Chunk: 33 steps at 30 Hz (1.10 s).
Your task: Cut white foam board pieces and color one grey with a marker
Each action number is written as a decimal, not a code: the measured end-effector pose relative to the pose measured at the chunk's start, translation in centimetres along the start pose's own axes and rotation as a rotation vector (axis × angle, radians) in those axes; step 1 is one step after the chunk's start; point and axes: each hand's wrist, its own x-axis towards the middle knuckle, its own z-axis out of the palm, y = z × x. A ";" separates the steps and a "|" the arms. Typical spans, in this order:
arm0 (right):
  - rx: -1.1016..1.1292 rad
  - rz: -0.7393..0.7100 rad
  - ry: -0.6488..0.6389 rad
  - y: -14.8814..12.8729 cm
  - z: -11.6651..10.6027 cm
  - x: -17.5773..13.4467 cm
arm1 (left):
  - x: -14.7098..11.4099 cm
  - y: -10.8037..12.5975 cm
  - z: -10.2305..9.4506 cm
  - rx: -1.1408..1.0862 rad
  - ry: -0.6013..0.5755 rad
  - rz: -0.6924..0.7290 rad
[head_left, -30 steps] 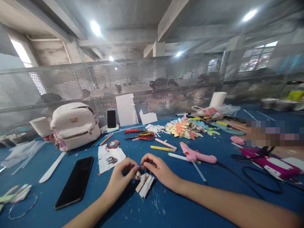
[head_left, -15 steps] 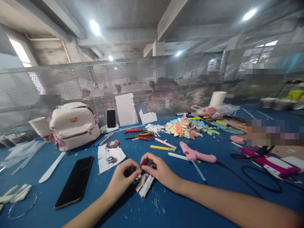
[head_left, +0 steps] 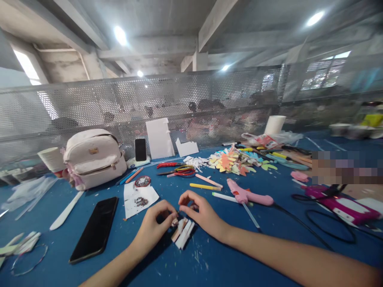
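Observation:
My left hand is closed in a pinch at the upper left end of a small bundle of folded paper strips, white with some brown, low in the middle of the view. My right hand curls just above and to the right of that bundle, thumb and forefinger bent toward my left fingertips. Whatever lies between the right fingertips is too small to make out. Close by on the left is a white paper sheet with a heap of dark bits and a round red-rimmed piece.
A black phone and a pale backpack are at left. Scissors, a yellow marker and a pile of paper cut-outs lie ahead. On the right, a pink glue gun trails a black cable.
My right hand has drawn slightly right and off the paper bundle, so more of its top shows. My left hand stays nearly still.

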 end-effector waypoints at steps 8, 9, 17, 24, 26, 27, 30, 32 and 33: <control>0.078 -0.001 0.086 0.0 -0.1 0.2 | 0.0 -0.1 0.0 -0.022 0.013 0.004; 0.096 -0.002 0.091 0.0 -0.1 0.1 | 0.0 -0.1 0.0 -0.027 0.016 0.003; 0.338 0.058 -0.228 -1.5 -1.1 -0.4 | 0.1 -0.3 -0.2 -0.085 0.076 0.011; 0.542 0.187 -0.534 -1.6 -2.2 0.0 | 0.5 0.3 -0.7 -0.162 0.162 0.056; 0.565 0.179 -0.443 -1.4 -2.2 0.2 | 0.5 0.5 -0.7 -0.193 0.169 0.050; 0.570 0.174 -0.394 -1.2 -2.2 0.3 | 0.5 0.7 -0.8 -0.212 0.173 0.045; 0.565 0.164 -0.255 -0.7 -1.7 0.3 | 0.7 1.5 -1.0 -0.286 0.192 0.029; 0.548 0.162 -0.180 -0.3 -1.3 0.2 | 1.1 2.4 -1.3 -0.342 0.207 0.022; 0.537 0.161 -0.151 -0.2 -1.2 0.2 | 1.3 3.0 -1.5 -0.371 0.212 0.021</control>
